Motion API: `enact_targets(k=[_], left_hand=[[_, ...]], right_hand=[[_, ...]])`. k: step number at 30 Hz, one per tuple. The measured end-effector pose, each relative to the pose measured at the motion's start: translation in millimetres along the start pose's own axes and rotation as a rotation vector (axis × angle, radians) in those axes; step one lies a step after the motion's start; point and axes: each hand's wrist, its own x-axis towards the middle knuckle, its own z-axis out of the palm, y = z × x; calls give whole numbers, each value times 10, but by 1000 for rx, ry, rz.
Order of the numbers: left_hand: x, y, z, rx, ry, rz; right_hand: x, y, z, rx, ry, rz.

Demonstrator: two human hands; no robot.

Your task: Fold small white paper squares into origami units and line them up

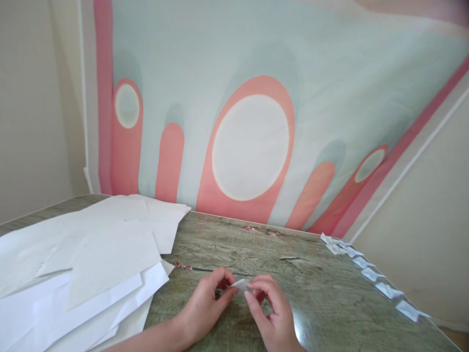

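Note:
A small folded piece of white paper [241, 283] is held just above the wooden table, between my two hands. My left hand [205, 304] pinches its left end between thumb and fingers. On the other side, my right hand [271, 307] has its curled index finger and thumb at the right end of the paper. The fingers cover part of the piece, so its full shape is hidden. To the left of my left hand lies a spread pile of white paper sheets [113, 254], overlapping one another.
Several small folded white papers [388, 291] lie in a row along the right edge of the wood-grain table [330, 303]. Small reddish patches [273, 233] show on the tabletop. Behind the table hangs a backdrop [190, 63] with pink and pale green shapes.

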Motion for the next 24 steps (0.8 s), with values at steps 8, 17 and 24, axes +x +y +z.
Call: enact_targets(k=[8,17,24], left_hand=[[-24,80,-19,53,-2,79],[-66,53,-18,52,-49,193],[-62,48,-12,67,-29,204]], right_hand=[[-24,-26,3,-22,50,-124],[-32,-22,12,-19,17,-123],[-34,-21,41,-23,62,-136]])
